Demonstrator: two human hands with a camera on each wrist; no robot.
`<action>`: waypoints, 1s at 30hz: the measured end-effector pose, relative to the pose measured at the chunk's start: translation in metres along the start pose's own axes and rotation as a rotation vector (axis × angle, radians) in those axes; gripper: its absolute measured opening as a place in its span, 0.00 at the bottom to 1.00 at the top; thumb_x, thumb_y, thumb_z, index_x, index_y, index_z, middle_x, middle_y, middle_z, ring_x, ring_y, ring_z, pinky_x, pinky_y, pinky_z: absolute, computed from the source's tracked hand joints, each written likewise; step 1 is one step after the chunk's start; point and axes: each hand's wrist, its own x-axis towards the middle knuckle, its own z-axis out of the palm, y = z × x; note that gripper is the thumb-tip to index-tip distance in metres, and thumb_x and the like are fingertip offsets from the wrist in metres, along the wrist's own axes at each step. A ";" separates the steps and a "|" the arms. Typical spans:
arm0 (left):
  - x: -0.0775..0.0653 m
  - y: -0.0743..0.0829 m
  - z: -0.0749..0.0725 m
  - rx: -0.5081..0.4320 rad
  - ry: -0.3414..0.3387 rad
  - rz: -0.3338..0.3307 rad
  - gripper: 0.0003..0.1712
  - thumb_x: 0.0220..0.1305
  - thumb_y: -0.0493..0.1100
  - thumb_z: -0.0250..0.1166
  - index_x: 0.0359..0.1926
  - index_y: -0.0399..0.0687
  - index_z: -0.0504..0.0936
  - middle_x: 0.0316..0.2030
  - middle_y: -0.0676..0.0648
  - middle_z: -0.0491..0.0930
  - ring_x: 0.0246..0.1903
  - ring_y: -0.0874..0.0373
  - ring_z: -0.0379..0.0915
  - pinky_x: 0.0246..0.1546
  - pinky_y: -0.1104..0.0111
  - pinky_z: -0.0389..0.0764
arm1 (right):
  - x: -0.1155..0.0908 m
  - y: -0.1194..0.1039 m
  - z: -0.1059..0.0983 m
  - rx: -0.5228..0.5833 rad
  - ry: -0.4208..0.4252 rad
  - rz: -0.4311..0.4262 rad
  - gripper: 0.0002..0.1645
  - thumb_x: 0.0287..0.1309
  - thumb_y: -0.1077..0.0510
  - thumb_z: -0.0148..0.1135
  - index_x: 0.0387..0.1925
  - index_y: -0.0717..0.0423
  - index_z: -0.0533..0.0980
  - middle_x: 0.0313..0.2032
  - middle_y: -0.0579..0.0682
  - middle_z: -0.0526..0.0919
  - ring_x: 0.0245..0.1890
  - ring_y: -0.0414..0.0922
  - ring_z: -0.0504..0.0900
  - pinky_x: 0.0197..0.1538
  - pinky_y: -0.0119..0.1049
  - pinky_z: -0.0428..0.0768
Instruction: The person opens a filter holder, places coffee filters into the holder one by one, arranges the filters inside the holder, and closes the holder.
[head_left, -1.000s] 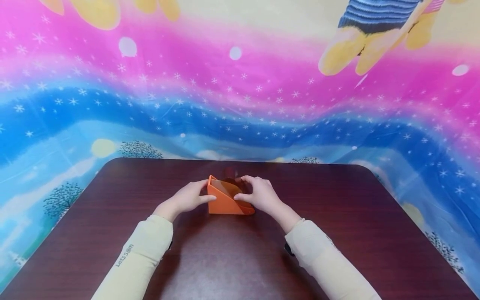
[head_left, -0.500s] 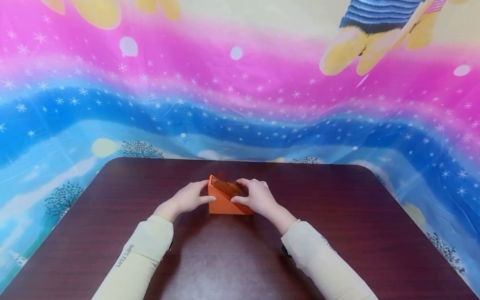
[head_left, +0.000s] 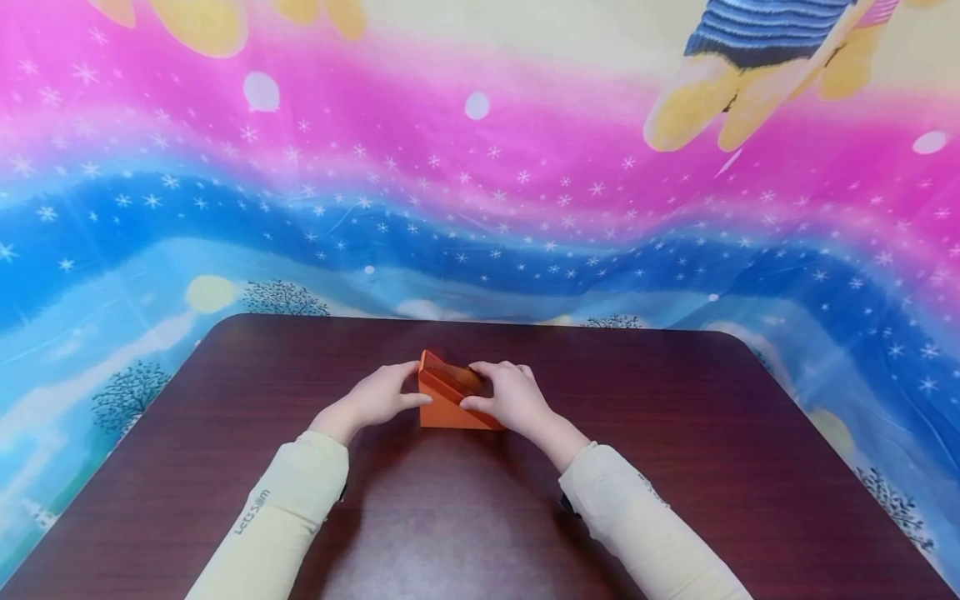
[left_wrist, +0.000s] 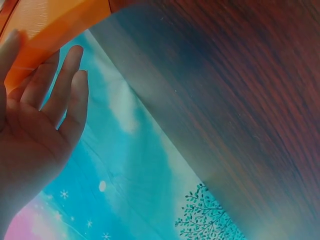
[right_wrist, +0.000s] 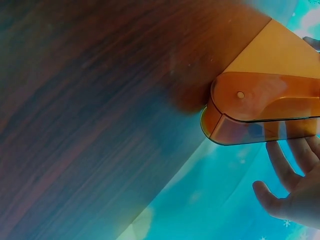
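Observation:
A small orange box (head_left: 448,410) with a slanted top stands on the table in the head view. Its translucent amber lid (right_wrist: 250,96) is seen closely in the right wrist view, lying along the slope by a round pivot. My left hand (head_left: 371,397) grips the box's tall left end, thumb on the front and fingers behind. In the left wrist view the fingers (left_wrist: 67,82) spread beside the orange wall. My right hand (head_left: 516,402) holds the lid across the slope, thumb in front and fingers at the back. The box's inside is mostly hidden.
The dark wood-grain table (head_left: 660,433) has rounded far corners. Behind and beside it hangs a colourful printed cloth (head_left: 525,183) with snowflakes and trees.
The amber lid has swung down from its raised position onto the slanted top. My right hand has shifted slightly left with it, while my left hand keeps its place on the box.

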 end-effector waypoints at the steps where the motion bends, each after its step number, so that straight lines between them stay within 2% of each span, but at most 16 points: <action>1: 0.000 0.001 0.000 0.003 0.001 -0.002 0.29 0.60 0.46 0.64 0.61 0.46 0.70 0.54 0.44 0.78 0.56 0.47 0.72 0.60 0.49 0.68 | 0.000 0.000 0.000 -0.001 -0.001 0.001 0.34 0.48 0.45 0.69 0.57 0.51 0.74 0.46 0.49 0.83 0.47 0.48 0.77 0.59 0.50 0.64; 15: 0.020 0.015 0.014 0.027 0.008 0.014 0.27 0.60 0.46 0.64 0.59 0.47 0.72 0.52 0.46 0.79 0.54 0.48 0.74 0.59 0.52 0.70 | -0.004 0.019 -0.007 -0.003 0.005 0.066 0.35 0.48 0.45 0.69 0.58 0.50 0.73 0.44 0.48 0.83 0.45 0.47 0.76 0.60 0.50 0.63; 23: 0.032 0.025 0.024 0.046 -0.010 0.016 0.27 0.59 0.47 0.65 0.59 0.47 0.72 0.52 0.46 0.79 0.54 0.49 0.75 0.59 0.54 0.70 | -0.010 0.034 -0.013 -0.003 0.004 0.119 0.35 0.48 0.45 0.69 0.58 0.51 0.73 0.44 0.48 0.83 0.45 0.47 0.76 0.59 0.50 0.63; 30: 0.036 0.026 0.025 0.043 -0.007 0.012 0.28 0.59 0.47 0.64 0.59 0.46 0.72 0.53 0.45 0.78 0.55 0.49 0.74 0.60 0.54 0.69 | -0.008 0.038 -0.014 -0.007 0.006 0.099 0.34 0.49 0.45 0.69 0.58 0.52 0.73 0.44 0.49 0.82 0.46 0.48 0.75 0.58 0.50 0.64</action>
